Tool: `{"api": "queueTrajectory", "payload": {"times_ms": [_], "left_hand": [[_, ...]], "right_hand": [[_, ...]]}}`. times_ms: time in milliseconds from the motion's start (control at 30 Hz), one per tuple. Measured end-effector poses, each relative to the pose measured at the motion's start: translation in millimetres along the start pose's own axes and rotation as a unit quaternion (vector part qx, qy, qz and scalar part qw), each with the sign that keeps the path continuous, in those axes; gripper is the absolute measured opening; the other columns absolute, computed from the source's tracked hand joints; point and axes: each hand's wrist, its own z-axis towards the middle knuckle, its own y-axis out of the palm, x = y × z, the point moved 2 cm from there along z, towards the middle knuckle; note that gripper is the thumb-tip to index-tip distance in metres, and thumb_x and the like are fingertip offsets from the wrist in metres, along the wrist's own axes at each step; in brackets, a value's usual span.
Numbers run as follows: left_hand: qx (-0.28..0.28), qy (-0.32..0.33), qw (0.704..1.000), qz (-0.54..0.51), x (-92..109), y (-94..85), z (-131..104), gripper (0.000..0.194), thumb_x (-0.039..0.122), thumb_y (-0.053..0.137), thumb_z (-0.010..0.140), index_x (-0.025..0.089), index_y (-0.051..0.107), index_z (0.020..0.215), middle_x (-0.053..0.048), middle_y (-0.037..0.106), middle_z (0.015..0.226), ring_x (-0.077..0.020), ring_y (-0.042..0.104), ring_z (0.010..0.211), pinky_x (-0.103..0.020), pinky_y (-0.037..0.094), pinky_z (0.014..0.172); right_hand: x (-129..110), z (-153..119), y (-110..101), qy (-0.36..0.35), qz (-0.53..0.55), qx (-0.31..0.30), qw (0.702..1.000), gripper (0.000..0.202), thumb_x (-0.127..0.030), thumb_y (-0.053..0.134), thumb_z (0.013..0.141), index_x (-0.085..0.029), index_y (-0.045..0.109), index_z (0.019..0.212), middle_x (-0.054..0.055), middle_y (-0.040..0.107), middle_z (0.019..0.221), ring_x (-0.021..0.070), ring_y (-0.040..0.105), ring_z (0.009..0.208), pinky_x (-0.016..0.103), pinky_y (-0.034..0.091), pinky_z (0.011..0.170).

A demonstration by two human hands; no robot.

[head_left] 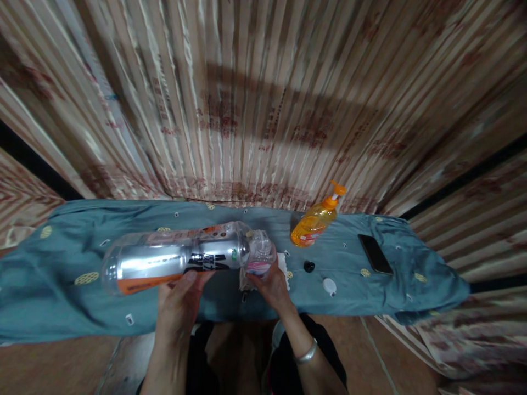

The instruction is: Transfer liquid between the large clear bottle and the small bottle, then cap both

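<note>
A large clear plastic bottle [164, 258] with a silver and orange label lies nearly level in my left hand [183, 296], which grips it from below near the middle. Its neck points right and meets the mouth end of a small clear bottle [260, 255] with a pinkish label. My right hand [272, 282] is closed around that small bottle, thumb on its near side. The exact contact between the two necks is hard to make out. Beneath the small bottle, a pale cloth or tissue [283, 269] lies on the table.
An orange pump bottle [315, 222] stands right of my hands. A black cap [309, 266], a white cap [329, 286] and a dark phone [375, 254] lie on the green-blue tablecloth [349, 302]. A striped curtain [247, 137] hangs behind the table.
</note>
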Motion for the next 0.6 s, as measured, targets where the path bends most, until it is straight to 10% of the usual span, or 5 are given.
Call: {"api": "queueTrajectory", "payload": {"times_ms": [600], "left_hand": [[-0.002,-0.012,1.000,-0.003,0.1,-2.5,-2.1,0.037,0.031,0.094,0.044,0.020,0.068,0.069,-0.002,0.071,0.066,-0.0284,0.073,0.076,-0.049,0.060,0.081]], "right_hand": [[-7.3,1.3,-1.3,-0.008,0.013,0.006,1.000,0.083,-0.032,0.080,0.075,-0.015,0.041,0.146,0.016,0.071,0.125,0.0315,0.068,0.117,0.047,0.055,0.100]]}}
